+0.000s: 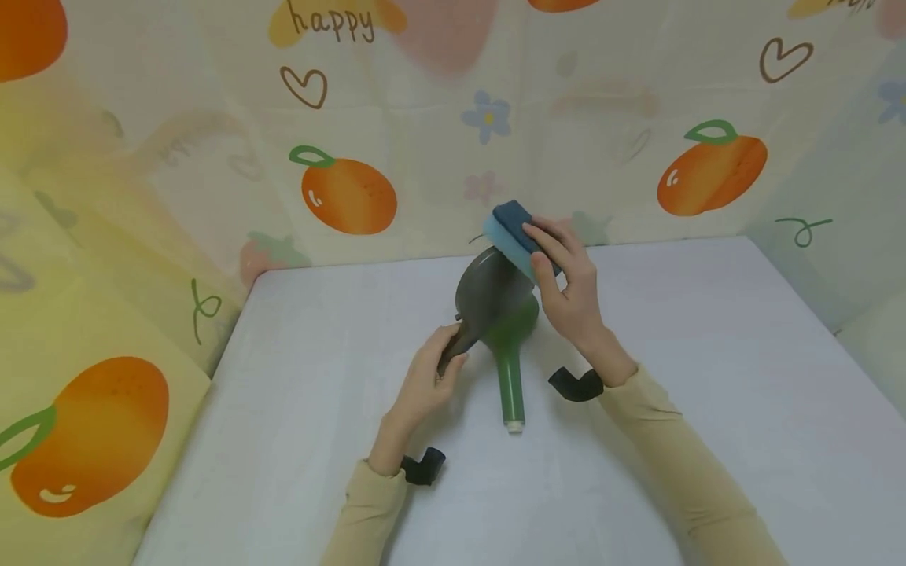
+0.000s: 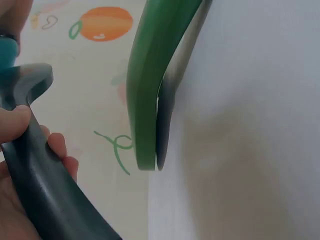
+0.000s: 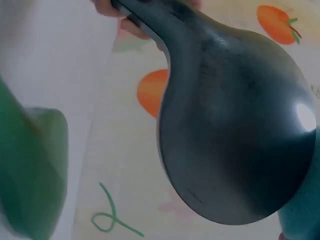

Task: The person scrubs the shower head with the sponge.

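Observation:
My left hand (image 1: 428, 369) grips the handle of a dark grey utensil (image 1: 488, 291) with a round, glossy head, lifted above the table. In the left wrist view, the thumb and fingers wrap round its dark handle (image 2: 45, 175). My right hand (image 1: 569, 287) holds a sponge (image 1: 513, 244), dark blue on one side and light blue on the other, at the upper right edge of the head. A green utensil (image 1: 511, 377) with a pale handle end is behind and below the dark one, its round head partly hidden. The dark head (image 3: 235, 125) fills much of the right wrist view.
A white-covered table (image 1: 304, 409) spreads under both arms. Behind it hangs a cream cloth (image 1: 439, 181) printed with oranges, hearts and flowers. Black curved pieces (image 1: 576, 385) sit at both wrists.

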